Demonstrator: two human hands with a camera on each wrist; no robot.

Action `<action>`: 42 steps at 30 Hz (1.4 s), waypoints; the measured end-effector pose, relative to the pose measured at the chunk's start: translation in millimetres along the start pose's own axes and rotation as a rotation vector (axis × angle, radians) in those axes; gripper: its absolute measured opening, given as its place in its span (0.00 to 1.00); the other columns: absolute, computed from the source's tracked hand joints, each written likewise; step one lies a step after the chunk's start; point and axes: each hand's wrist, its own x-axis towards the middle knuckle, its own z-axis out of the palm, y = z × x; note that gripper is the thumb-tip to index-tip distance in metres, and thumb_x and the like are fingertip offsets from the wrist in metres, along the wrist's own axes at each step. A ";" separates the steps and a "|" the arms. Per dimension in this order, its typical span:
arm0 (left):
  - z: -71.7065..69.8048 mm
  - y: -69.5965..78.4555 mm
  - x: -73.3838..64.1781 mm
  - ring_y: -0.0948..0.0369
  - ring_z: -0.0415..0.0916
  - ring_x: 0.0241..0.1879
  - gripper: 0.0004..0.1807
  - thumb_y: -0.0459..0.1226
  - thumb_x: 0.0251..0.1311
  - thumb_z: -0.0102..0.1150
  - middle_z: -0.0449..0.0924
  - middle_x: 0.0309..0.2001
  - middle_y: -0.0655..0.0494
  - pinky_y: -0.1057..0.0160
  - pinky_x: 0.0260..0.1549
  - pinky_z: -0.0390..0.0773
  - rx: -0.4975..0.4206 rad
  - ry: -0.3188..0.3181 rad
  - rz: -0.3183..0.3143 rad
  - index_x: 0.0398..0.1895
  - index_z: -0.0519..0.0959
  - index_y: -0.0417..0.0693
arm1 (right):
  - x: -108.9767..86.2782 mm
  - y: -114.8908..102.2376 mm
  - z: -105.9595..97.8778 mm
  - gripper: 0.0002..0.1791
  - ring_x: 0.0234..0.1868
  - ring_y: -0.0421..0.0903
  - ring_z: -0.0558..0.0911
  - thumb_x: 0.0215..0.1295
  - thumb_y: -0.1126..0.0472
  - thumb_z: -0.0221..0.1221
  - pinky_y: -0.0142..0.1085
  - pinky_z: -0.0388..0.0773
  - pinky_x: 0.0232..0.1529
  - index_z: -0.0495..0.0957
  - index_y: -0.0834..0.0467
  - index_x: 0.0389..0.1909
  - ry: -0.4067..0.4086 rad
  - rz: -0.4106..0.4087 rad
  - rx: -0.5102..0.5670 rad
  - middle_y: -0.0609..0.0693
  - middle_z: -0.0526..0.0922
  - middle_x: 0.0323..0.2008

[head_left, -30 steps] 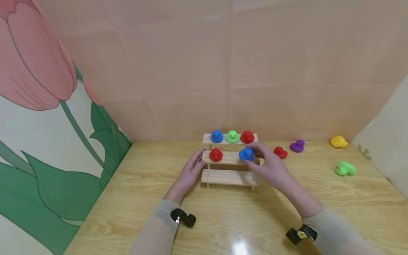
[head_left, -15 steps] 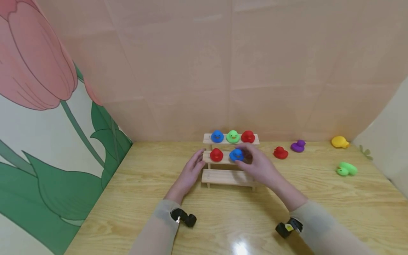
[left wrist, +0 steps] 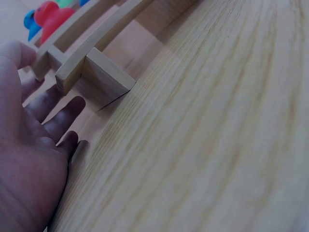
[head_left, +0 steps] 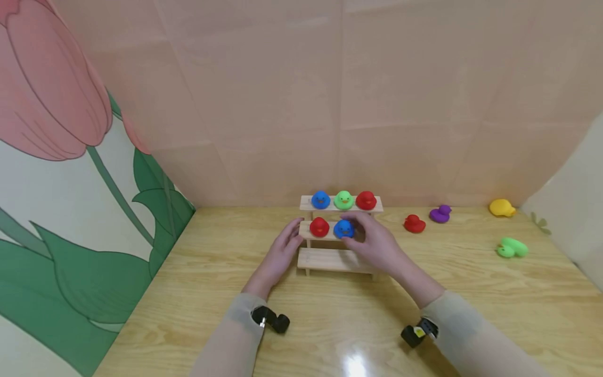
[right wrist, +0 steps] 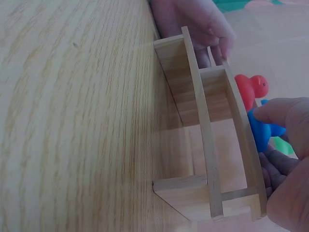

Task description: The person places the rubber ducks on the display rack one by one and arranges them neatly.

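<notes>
A three-step wooden stand stands on the table. My right hand pinches a blue rubber duck between thumb and fingers on the middle step; in the right wrist view the thumb lies against the duck's side. Just left of it sits a red rubber duck. My left hand is at the stand's left end, its fingers loosely spread, with a fingertip at the middle step's end in the left wrist view. The top step bears a blue duck, a green duck and a red duck.
Right of the stand, on the table, lie another red duck, a purple duck, a yellow duck and a green duck tipped on its side. A pinkish sheet hangs behind.
My right hand has moved left along the middle step with the blue duck, bringing it closer to the red duck. The left hand stays at the stand's left end.
</notes>
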 end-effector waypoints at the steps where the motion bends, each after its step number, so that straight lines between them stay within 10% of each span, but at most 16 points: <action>1: -0.4 0.1 0.3 0.50 0.62 0.82 0.33 0.49 0.88 0.49 0.65 0.84 0.49 0.46 0.81 0.61 0.000 -0.002 0.001 0.89 0.60 0.57 | 0.4 -0.1 0.2 0.31 0.67 0.61 0.80 0.73 0.66 0.72 0.59 0.78 0.71 0.75 0.59 0.74 0.001 -0.001 -0.007 0.59 0.81 0.66; 27: -0.1 0.3 0.7 0.48 0.62 0.82 0.31 0.46 0.88 0.49 0.65 0.83 0.46 0.44 0.81 0.61 -0.026 -0.001 0.006 0.89 0.61 0.58 | 5.1 -2.3 5.8 0.35 0.70 0.62 0.76 0.69 0.65 0.76 0.64 0.75 0.72 0.77 0.58 0.75 0.033 0.048 -0.110 0.58 0.81 0.69; 42: -0.3 -0.5 -2.2 0.49 0.62 0.82 0.31 0.50 0.88 0.48 0.65 0.83 0.48 0.44 0.81 0.61 0.008 0.004 -0.009 0.89 0.61 0.62 | -25.3 7.5 -17.1 0.31 0.66 0.64 0.82 0.72 0.66 0.73 0.62 0.82 0.66 0.77 0.58 0.73 0.098 0.038 0.050 0.60 0.81 0.68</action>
